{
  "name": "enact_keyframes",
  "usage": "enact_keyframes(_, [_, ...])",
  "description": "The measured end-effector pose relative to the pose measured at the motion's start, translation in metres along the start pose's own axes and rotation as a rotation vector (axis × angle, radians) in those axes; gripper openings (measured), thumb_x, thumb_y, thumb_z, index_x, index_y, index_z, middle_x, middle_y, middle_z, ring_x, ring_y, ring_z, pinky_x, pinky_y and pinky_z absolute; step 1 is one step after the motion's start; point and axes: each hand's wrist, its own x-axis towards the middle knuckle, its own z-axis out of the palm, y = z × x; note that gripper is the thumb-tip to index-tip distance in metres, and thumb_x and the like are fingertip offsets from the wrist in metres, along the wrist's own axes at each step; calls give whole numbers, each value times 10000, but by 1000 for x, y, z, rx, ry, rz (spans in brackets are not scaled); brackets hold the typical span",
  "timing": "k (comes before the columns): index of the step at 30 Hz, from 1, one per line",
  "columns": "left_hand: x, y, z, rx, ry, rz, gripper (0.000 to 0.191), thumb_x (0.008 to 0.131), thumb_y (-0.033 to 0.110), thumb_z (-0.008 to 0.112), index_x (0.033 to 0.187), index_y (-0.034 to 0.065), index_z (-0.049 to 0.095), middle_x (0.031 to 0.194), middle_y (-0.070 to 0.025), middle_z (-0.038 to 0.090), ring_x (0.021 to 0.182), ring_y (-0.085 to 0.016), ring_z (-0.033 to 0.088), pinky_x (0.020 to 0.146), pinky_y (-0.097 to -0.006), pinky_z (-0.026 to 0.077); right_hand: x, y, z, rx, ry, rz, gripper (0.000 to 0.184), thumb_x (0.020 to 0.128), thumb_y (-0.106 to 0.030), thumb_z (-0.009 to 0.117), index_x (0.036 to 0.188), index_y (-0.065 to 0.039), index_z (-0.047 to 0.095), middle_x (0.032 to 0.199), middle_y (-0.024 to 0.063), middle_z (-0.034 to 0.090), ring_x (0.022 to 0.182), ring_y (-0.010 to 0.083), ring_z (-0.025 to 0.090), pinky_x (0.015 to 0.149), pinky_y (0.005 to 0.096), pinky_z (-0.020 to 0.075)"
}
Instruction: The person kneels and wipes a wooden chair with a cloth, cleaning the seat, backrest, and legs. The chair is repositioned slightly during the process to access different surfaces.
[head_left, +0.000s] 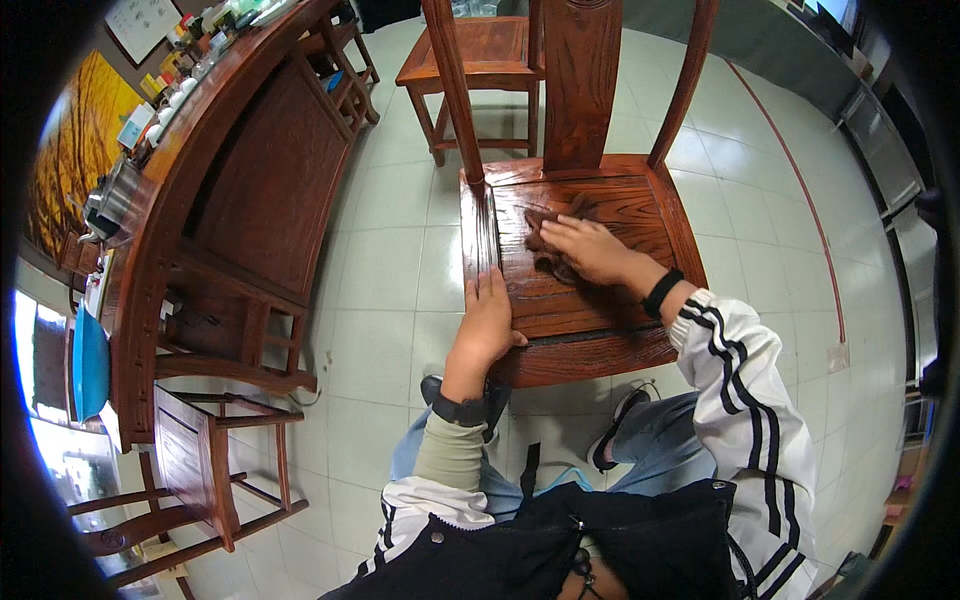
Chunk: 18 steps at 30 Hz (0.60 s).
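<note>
A dark red-brown wooden chair (615, 330) stands right before me, its carved back splat (583, 90) on the far side. My right hand (589, 247) presses flat on a crumpled brown cloth (536, 225) on the seat panel. Part of the cloth is hidden beneath the palm and fingers. On the seat's left front edge rests my left hand (487, 319), fingers pointing away from me and holding nothing. Glossy reflections show on the seat's left rail (480, 225).
To the left runs a long carved wooden table (262, 172) bearing a metal pot (116, 196), white cups and a blue basin (90, 366). A wooden stool (480, 52) stands behind the chair. Another wooden chair (191, 450) is at lower left. A red strip (806, 187) crosses the tiled floor.
</note>
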Motion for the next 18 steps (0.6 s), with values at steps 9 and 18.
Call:
enact_keyframes(9, [-2,1,3,47,16,-4,1159,587,185,890,1428,-161,171,1488,-320,287,1413,-423,258,1193,-440,193,55,40,-11,70,-21,270,523,998,-227,447,1501,-169,314,1591,37,239,1455,278,226,1152,502,231])
enact_keyframes(18, [-2,14,-5,11,78,-132,1177,530,93,901,1454,-91,195,1464,-301,343,1339,-477,347,1121,-453,346,58,29,-8,66,8,332,525,981,-199,445,1492,-171,327,1589,18,239,1457,288,210,1154,564,204])
